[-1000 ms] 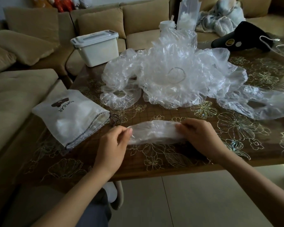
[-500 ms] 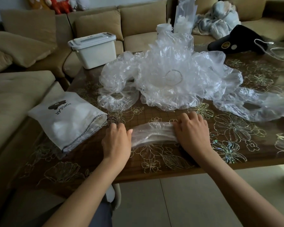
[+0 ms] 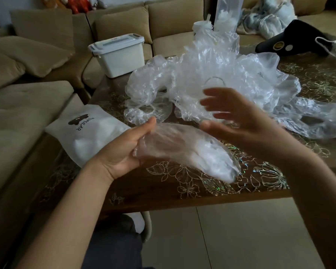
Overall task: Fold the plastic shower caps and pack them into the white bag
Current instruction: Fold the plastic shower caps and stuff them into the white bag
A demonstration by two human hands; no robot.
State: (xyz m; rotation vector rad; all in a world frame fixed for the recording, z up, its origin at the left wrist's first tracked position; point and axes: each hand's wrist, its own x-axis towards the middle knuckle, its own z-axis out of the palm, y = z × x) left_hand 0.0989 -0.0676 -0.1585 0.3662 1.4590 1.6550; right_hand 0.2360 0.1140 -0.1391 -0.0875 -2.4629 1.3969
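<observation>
White bag [image 3: 97, 136] on the desk [image 3: 163, 193], just left of the left hand [image 3: 122, 150]: black print "POPULAR", letters turned sideways, beside a small black logo. No other text legible anywhere.

A home living room: tan sofa [image 3: 163, 20] behind a floral-patterned table [image 3: 182, 191].

The floral table [image 3: 163, 183] carries the white bag [image 3: 89, 136] and heaped shower caps [image 3: 211, 74].

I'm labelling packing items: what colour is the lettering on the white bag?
Black lettering on the white bag, clearest in the head view.
</observation>
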